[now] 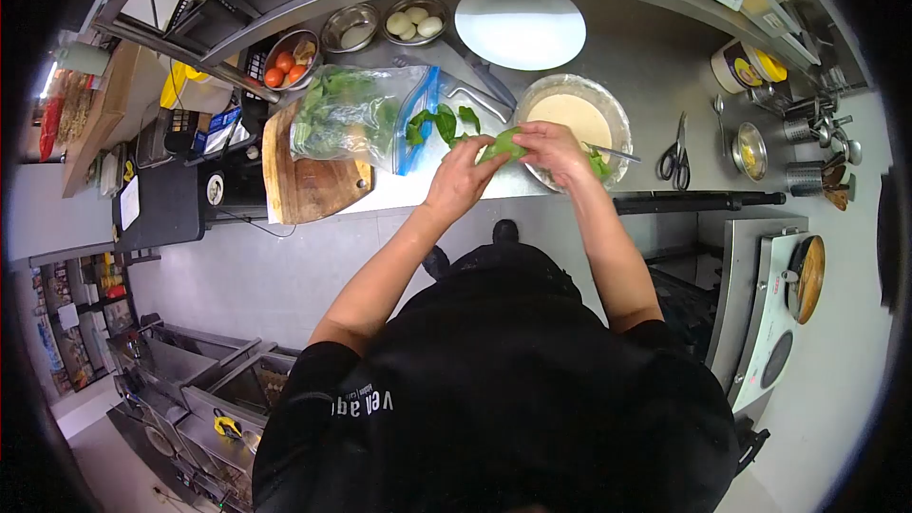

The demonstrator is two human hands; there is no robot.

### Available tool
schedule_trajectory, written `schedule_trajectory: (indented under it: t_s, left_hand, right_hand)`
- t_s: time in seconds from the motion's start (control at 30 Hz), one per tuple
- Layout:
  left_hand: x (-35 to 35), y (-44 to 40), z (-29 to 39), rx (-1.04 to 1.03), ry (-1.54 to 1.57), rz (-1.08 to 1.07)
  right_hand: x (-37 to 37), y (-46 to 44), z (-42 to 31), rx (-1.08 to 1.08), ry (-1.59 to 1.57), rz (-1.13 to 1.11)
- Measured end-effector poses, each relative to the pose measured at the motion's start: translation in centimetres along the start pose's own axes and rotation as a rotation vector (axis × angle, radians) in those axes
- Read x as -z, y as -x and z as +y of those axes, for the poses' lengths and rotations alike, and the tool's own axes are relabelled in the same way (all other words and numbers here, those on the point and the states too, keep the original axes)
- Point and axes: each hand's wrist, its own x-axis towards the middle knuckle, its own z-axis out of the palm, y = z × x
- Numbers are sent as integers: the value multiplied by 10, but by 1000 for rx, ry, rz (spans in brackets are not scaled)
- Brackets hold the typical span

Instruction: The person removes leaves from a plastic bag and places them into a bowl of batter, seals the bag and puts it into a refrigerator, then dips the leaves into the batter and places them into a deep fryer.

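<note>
Both our hands are closed on one green leaf [503, 145], held up in front of us over the counter's near edge. Our left hand [458, 174] pinches its left side, thumb and fingers drawn together; our right hand [559, 150] grips the other side, fingers bent in toward it. The leaf lies between the two sets of fingertips, its long axis seemingly slanting up toward the right, though the fingers hide part of it.

Just right of the leaf sits the bowl [620, 128] of pale batter [573, 110]. Our right hand is the nearer to it, overlapping its near side in our view, and that wrist hides some of the rim. A thin handle [617, 153] crosses the rim on the right, with a bit of greenery [598, 164] beside it.

Loose leaves [445, 123] lie beyond our left hand, next to the zip bag [344, 114], which rests partly on the wooden board [318, 192]. Beyond the bowl is a white plate [521, 27]; scissors [675, 157] lie well to the right.
</note>
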Motion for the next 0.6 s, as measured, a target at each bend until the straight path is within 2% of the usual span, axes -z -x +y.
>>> schedule_trajectory:
  t_s: [0.03,0.07,0.13,0.17,0.23,0.27,0.33,0.4,0.43,0.47,0.57,0.6]
  left_hand:
    - [-2,0,4,-4,5,3]
    - [-4,3,3,4,6,6]
    - [-8,17,-5,190,4,69]
    - [-12,29,-16,207,-11,75]
    - [-25,62,-47,697,50,-87]
    - [-31,76,-58,690,41,-28]
    - [-30,82,-63,744,15,-16]
    - [-35,83,-64,793,-2,-16]
    - [-38,78,-64,740,-11,46]
    - [-40,72,-63,682,-20,109]
    - [-47,63,-61,696,-37,136]
    - [-48,63,-61,700,-39,138]
  right_hand:
    - [11,7,-1,-6,4,3]
    - [28,12,-2,114,138,76]
    - [63,19,5,297,374,195]
    - [78,21,13,360,475,244]
    - [86,36,14,299,915,365]
    - [84,44,16,305,916,345]
    - [78,56,14,633,1472,528]
    - [57,55,7,669,1432,539]
    - [41,53,5,702,1388,567]
    - [29,42,12,826,1361,510]
    - [-28,8,32,640,1064,140]
    - [-44,-8,41,670,1105,87]
